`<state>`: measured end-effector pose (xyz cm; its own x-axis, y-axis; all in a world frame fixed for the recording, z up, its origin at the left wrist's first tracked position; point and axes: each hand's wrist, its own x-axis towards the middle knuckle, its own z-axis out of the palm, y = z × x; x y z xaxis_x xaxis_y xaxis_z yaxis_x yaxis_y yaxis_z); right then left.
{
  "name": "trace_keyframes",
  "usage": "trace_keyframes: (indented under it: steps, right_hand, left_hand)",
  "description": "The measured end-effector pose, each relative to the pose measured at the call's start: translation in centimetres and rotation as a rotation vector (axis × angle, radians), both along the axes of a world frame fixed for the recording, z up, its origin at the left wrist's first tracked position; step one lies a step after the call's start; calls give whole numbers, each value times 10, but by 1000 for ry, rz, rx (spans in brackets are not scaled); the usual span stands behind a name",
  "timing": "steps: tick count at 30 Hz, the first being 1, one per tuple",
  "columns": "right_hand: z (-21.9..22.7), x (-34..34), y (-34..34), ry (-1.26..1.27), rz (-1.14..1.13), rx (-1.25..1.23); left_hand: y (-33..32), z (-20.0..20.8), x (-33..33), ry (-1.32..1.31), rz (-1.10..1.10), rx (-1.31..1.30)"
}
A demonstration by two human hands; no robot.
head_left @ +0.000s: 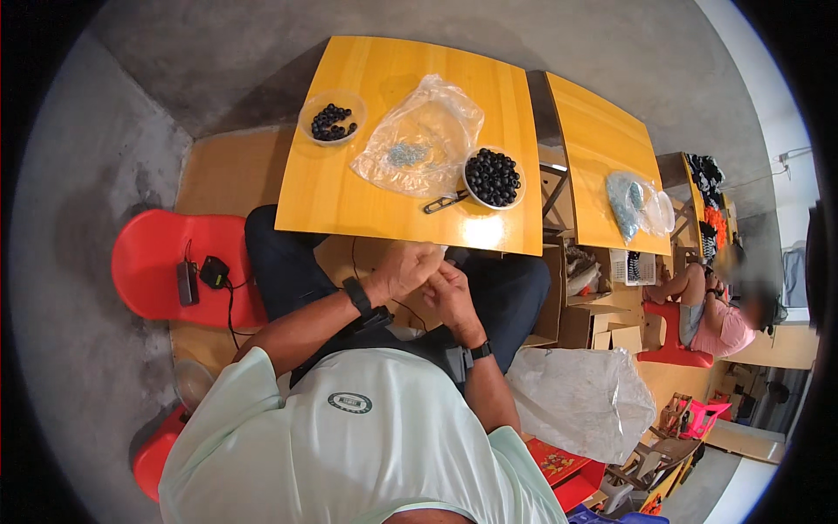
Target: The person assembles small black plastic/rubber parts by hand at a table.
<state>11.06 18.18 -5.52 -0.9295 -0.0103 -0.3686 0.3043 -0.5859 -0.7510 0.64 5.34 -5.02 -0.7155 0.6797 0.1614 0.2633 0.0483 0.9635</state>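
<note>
My left hand [407, 269] and my right hand [453, 299] meet over my lap, just off the near edge of the yellow table [349, 205]. Fingers of both are closed and pinched together. Whatever lies between them is too small and too covered to name. On the tabletop above, a clear bowl [469, 188] is full of black ring-like beads [494, 175]. Beside it lie black thread snips [443, 203]. An open clear plastic bag [445, 113] holds small blue-grey pieces [408, 155]. Farther left, another clear bowl [305, 119] has fewer black beads [332, 122].
A red chair [140, 262] on my left carries a black device [214, 272] and cable. At right stands a second yellow table [602, 140] with a bag of light-blue pieces [622, 205]. A whitish plastic sack [585, 393] lies by my right. Another person [720, 323] sits farther right.
</note>
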Motion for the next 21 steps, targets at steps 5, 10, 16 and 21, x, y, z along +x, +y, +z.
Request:
trace_keyframes:
  steps: [5, 10, 16, 21]
  right_hand:
    - [16, -5, 7, 89, -135, -218]
    - [15, -1, 16, 224, -165, -281]
    - [31, -1, 18, 266, -248, -342]
    - [20, 3, 30, 314, -261, -351]
  left_hand:
    - [-15, 15, -20, -30, 152, -4]
    - [-35, -8, -69, 384, 372, -156]
    - [-45, -32, -83, 579, 414, -269]
    - [-48, -32, -85, 533, 406, -290]
